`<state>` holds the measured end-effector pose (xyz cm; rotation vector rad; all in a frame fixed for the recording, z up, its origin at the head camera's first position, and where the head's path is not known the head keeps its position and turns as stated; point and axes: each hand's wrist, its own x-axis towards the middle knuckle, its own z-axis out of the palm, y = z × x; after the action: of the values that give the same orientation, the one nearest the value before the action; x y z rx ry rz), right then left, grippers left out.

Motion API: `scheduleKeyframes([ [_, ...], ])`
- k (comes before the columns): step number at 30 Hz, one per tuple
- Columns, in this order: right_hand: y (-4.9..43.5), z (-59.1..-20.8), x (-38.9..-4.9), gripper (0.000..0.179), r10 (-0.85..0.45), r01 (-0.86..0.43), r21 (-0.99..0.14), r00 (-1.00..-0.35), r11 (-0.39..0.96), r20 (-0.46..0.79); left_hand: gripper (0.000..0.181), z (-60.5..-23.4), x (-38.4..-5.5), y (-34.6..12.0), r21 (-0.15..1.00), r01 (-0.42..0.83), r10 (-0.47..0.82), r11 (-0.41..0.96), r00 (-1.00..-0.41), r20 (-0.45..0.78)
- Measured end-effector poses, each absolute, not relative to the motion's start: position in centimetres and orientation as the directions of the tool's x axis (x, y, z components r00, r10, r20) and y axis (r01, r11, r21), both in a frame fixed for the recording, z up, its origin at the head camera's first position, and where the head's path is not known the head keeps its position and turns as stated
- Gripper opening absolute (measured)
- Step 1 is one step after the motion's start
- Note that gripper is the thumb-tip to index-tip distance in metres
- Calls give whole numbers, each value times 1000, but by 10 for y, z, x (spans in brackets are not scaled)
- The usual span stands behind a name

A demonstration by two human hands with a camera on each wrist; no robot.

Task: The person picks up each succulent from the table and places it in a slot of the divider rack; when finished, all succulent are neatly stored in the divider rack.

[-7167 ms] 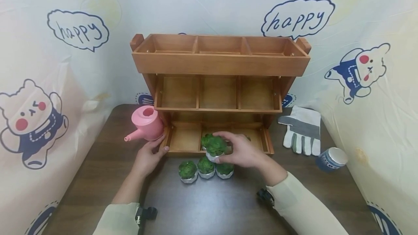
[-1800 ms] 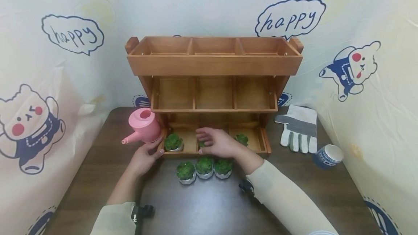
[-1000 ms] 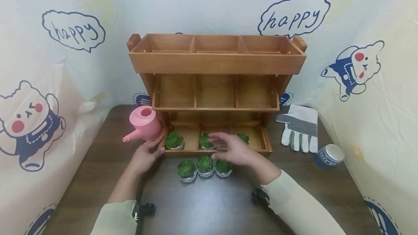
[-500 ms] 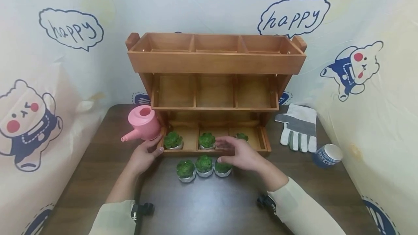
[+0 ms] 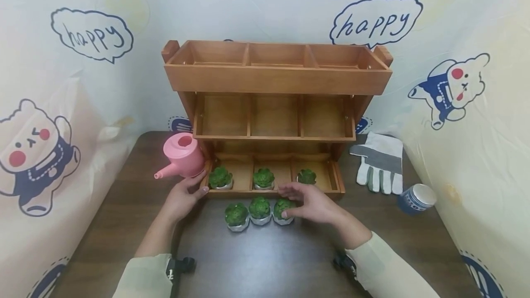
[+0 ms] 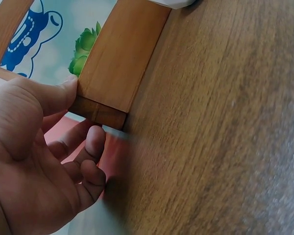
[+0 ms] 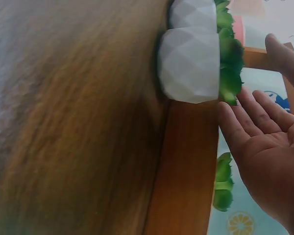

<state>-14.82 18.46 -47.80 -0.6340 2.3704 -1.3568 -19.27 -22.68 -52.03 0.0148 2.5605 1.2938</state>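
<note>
My left hand (image 5: 184, 200) pinches the front left corner of a three-tier wooden planter shelf (image 5: 277, 81), thumb on one side of the board and fingertips on the other, as the left wrist view shows. My right hand (image 5: 316, 203) has its fingers spread beside the rightmost of three potted succulents (image 5: 283, 219) in front of the shelf; the thumb overlaps its leaves. In the right wrist view its white faceted pot (image 7: 190, 66) stands close to the fingertips. Three more succulents sit in the bottom tier, one per compartment: left (image 5: 220, 178), middle (image 5: 263, 178) and right (image 5: 307, 176).
A pink watering can (image 5: 184, 155) stands by the shelf's left side, just behind my left hand. To the right lie a grey-and-white work glove (image 5: 382, 163) and a blue-and-white jar (image 5: 417, 198). Printed cloth hangs behind the dark wooden table (image 5: 256, 266).
Earlier my right hand held a succulent over the bottom tier; three now sit there. It has since drawn right and toward me, to the front row. The left hand stays at the corner.
</note>
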Motion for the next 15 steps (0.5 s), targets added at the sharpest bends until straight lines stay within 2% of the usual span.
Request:
scheduleKeyframes([
  [15, 187, -494, -148, 77, -551, -221, -831, -826, 511, -119, 71, -521, -194, -227, 784, -126, 119, 608, -962, -247],
])
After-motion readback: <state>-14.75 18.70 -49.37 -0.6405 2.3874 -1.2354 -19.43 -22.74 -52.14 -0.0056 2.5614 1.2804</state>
